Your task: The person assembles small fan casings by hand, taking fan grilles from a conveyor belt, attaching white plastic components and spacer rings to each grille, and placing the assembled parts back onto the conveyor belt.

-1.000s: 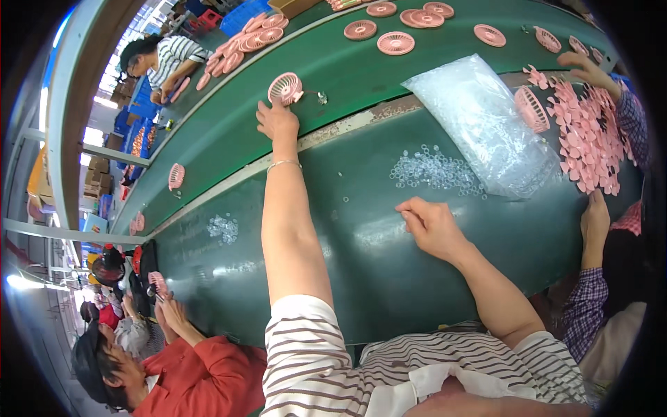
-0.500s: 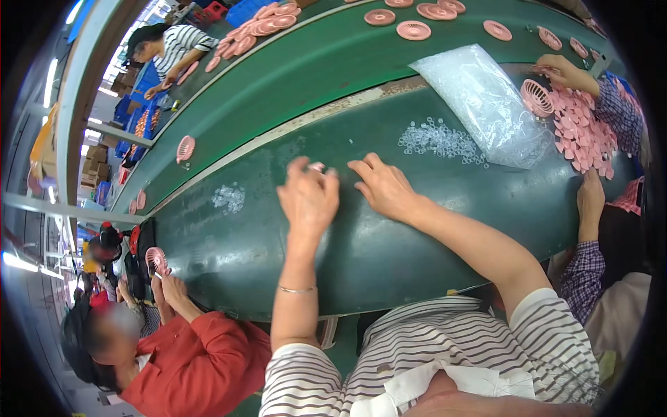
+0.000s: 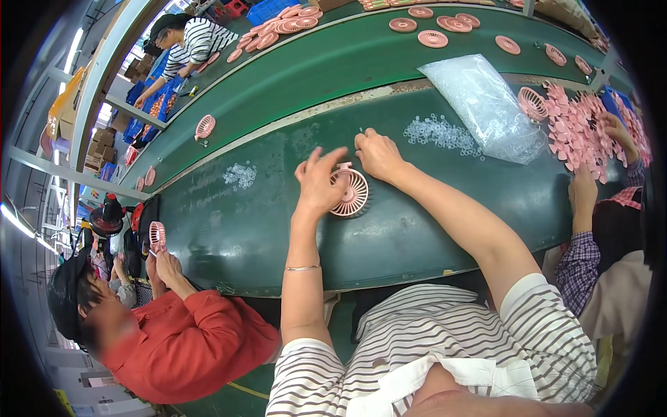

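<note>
My left hand (image 3: 323,184) grips a round pink fan housing (image 3: 358,198) at its near-left side. The thumb lies over the slatted face while other fingers spread outward. A short stub shows at the housing's far edge. Just right of it, my right hand (image 3: 381,158) is closed, fingertips down near the table surface. Beside those fingertips is a tiny piece (image 3: 360,130), too small to name; whether it is pinched cannot be seen. A pile of small clear rings (image 3: 441,134) lies right of my right hand. A smaller clear pile (image 3: 240,176) sits to the left.
A clear plastic bag (image 3: 483,108) lies at the right, beside another pink housing (image 3: 533,103) and heaped pink fan blades (image 3: 573,128), where a co-worker's hands reach. Beyond runs a green conveyor (image 3: 306,83) with pink parts. A co-worker in red (image 3: 201,340) sits left.
The pink fan housing has come into view beside my left hand, its slatted face showing. My right hand has moved a little farther away over the table, and its fingers have drawn together.
</note>
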Motion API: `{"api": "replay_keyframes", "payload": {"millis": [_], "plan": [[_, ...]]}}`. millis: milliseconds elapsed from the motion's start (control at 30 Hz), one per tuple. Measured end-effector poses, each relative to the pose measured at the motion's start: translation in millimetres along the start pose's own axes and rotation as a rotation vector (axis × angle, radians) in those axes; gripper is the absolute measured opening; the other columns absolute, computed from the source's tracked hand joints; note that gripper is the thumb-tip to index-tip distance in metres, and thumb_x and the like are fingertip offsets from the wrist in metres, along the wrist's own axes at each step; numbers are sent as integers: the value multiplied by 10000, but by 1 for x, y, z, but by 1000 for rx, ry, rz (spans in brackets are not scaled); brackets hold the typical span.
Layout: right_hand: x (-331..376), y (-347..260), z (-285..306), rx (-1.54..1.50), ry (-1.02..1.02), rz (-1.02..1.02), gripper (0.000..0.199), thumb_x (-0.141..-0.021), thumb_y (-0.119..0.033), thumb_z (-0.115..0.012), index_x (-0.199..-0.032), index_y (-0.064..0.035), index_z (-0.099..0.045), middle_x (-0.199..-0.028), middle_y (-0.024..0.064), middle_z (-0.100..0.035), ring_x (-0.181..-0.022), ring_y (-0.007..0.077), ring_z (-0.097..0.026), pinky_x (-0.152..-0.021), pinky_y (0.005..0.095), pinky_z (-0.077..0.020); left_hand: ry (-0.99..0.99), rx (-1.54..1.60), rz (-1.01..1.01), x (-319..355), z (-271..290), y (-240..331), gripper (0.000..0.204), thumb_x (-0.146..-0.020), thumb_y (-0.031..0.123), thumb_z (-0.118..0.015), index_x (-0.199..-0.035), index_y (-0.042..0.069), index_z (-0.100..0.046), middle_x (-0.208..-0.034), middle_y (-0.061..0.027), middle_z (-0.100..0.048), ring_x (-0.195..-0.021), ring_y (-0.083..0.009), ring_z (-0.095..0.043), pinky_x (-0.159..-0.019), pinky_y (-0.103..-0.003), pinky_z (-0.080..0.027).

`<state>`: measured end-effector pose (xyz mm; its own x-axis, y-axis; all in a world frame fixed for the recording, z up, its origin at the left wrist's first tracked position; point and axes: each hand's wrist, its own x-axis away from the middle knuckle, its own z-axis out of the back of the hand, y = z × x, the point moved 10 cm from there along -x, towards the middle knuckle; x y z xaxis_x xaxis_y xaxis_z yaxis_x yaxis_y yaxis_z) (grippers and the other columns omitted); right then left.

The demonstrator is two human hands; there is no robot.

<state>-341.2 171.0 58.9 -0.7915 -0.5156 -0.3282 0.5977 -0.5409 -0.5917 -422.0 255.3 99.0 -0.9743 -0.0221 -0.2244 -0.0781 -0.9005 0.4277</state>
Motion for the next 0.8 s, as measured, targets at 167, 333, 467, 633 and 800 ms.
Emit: {"api": "replay_keyframes", "payload": {"millis": [167,333,467,633,800], "plan": [[-3,10,-1,41,-8,-32,183,-701,-33,-618,-867,21,-564,-915,260,-558,-790,418,-602,-688,467,-502,98,265,39,-2,-8,-8,289,-735,40,-671,-1019,21,-617,-849,-78,-652,-707,-139,-614,-641,-248,-488],[-10,22,10,5,-4,-65,163,-701,-26,-608,-852,22,-576,-901,258,-560,-804,414,-602,-700,462,-502,240,607,264,11,-20,-9,238,-707,13,-691,-939,17,-638,-796,-39,-595,-674,-85,-563,-616,-221,-473],[-7,40,27,57,-2,-95,120,-696,-61,-635,-801,-8,-613,-847,223,-589,-779,393,-609,-683,432,-508,352,809,205,10,-25,8,246,-702,11,-699,-943,22,-649,-794,-16,-598,-656,-65,-543,-610,-201,-465],[38,81,54,-960,-31,-486,146,-729,-94,-658,-837,-3,-624,-653,65,-605,-550,106,-558,-471,239,-458,298,932,291,10,-50,47,284,-735,14,-707,-997,-10,-603,-825,-35,-625,-692,-65,-568,-638,-196,-475],[74,95,74,-1088,38,-527,106,-797,-97,-645,-841,-4,-616,-725,31,-605,-592,70,-537,-515,183,-418,296,745,155,6,-52,66,230,-719,37,-721,-906,-7,-594,-802,-38,-627,-684,-67,-573,-650,-200,-477]]}}
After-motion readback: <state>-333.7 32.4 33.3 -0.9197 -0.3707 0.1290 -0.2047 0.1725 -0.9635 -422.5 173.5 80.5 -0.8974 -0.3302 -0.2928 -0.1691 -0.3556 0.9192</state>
